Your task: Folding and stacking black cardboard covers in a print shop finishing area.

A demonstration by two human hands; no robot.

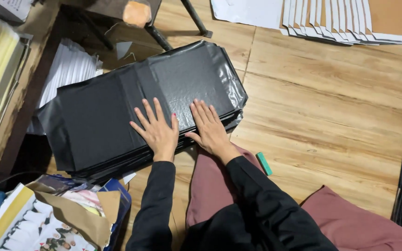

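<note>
Both palms lie open and flat, the left hand (157, 132) and right hand (210, 129) pressing the near edge of the stack of black sheets (136, 104), itself left of the small green bar (264, 163) on the wooden floor (326, 107).

Wooden floor (331, 93) bears black sheet stack (117, 111), white card stack (340, 18), green eraser (264, 163).

Even, warm indoor light falls from above, bright on the pale wooden plank floor (331, 93) and glaring softly off the stack of glossy black plastic sheets (182, 79). The upper-left corner sits in deep shadow. Focus is sharp, with slight wide-angle bending at the edges.
</note>
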